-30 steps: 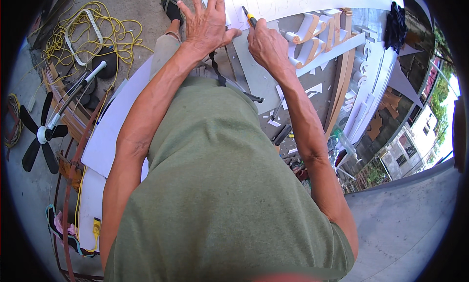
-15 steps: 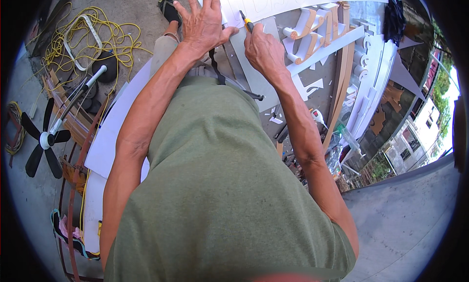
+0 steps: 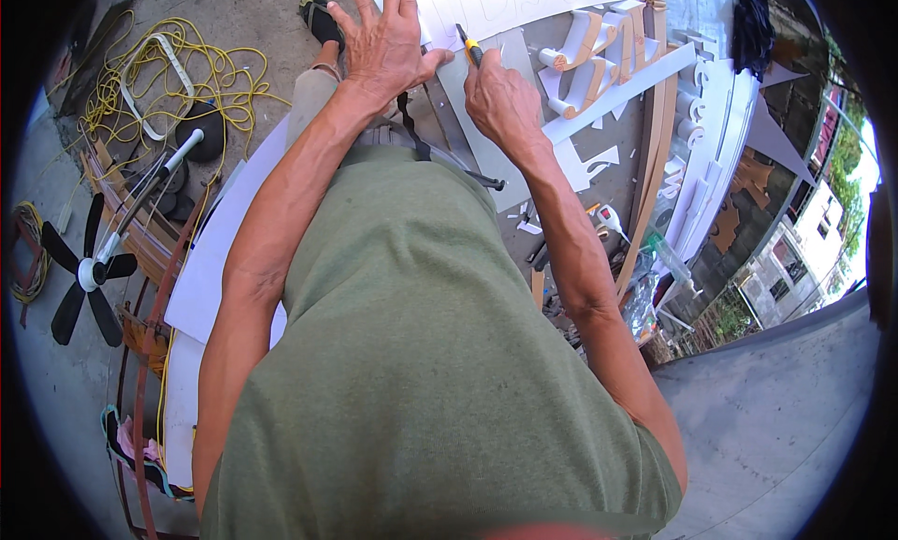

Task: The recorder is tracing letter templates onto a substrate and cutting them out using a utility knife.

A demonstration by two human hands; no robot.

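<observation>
My left hand (image 3: 382, 55) lies flat with fingers spread on the near left edge of a white sheet (image 3: 552, 1), which has faint outlines drawn on it. My right hand (image 3: 503, 95) is closed around a yellow and black utility knife (image 3: 473, 51). The knife slants forward and left, its tip on the sheet near the sheet's near edge, a short way right of my left thumb. Under my right hand and the knife lies a grey board (image 3: 486, 147). The sheet's far part runs out of view at the top.
White cut-out letters with brown edges (image 3: 589, 67) lie right of the knife, beside a long white strip (image 3: 622, 93) and brown strips (image 3: 655, 142). White scraps (image 3: 599, 163) litter the ground. At left are a fan (image 3: 89, 274) and tangled yellow cord (image 3: 238, 95).
The knife tip has shifted slightly toward me on the sheet. My left hand keeps its flat, spread pose, and the whole view has tilted a little.
</observation>
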